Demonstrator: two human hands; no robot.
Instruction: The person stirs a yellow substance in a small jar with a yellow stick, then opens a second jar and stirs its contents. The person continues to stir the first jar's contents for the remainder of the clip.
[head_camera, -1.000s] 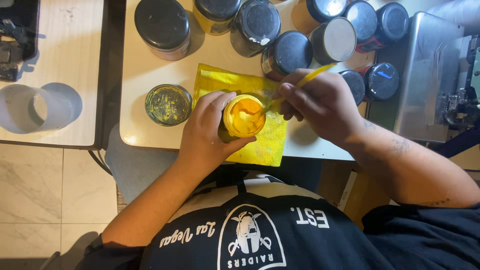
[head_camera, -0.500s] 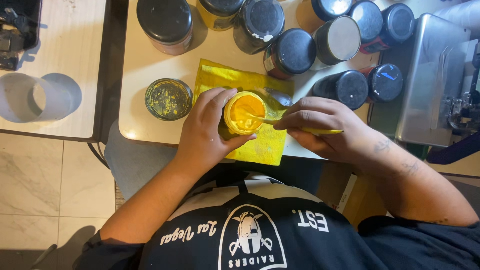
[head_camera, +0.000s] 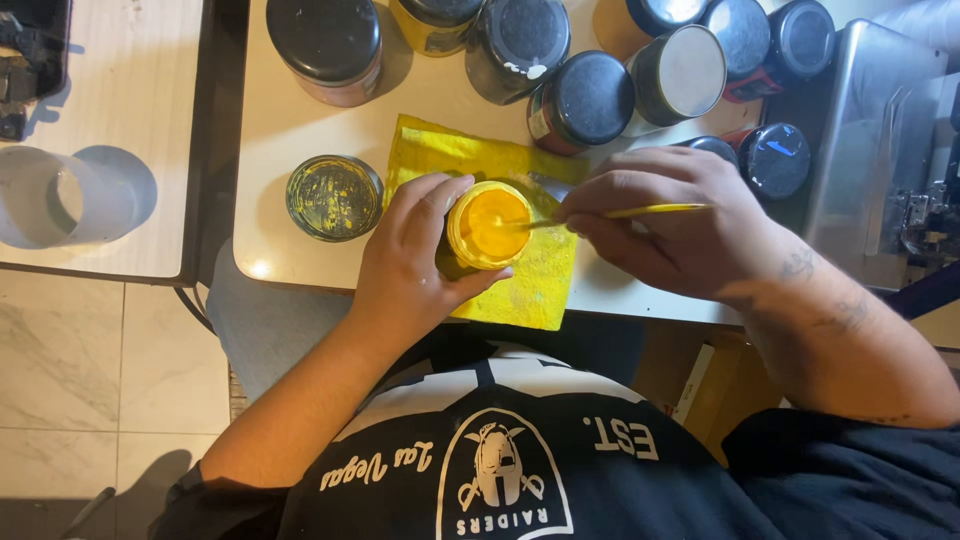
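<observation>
Left hand (head_camera: 415, 265) clamped round open yellow paint jar (head_camera: 487, 228) to steady it over yellow cloth (head_camera: 520, 290) catching drips; right hand (head_camera: 672, 232) pinching yellow stick (head_camera: 640, 212), tip dipped in.

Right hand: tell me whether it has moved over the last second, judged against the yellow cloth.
Yes. The right hand has dropped from the cloth's far right corner toward its near right edge, and its yellow stick now lies flat, tip in the open jar.

Far edge of cream table: cluster of round paint jars (head_camera: 590, 95) with black lids, one pale-lidded.

Yellow jar (head_camera: 432, 20) at far centre.

Red label strip on a right-hand jar (head_camera: 748, 88).

No signs or screens seen.
</observation>
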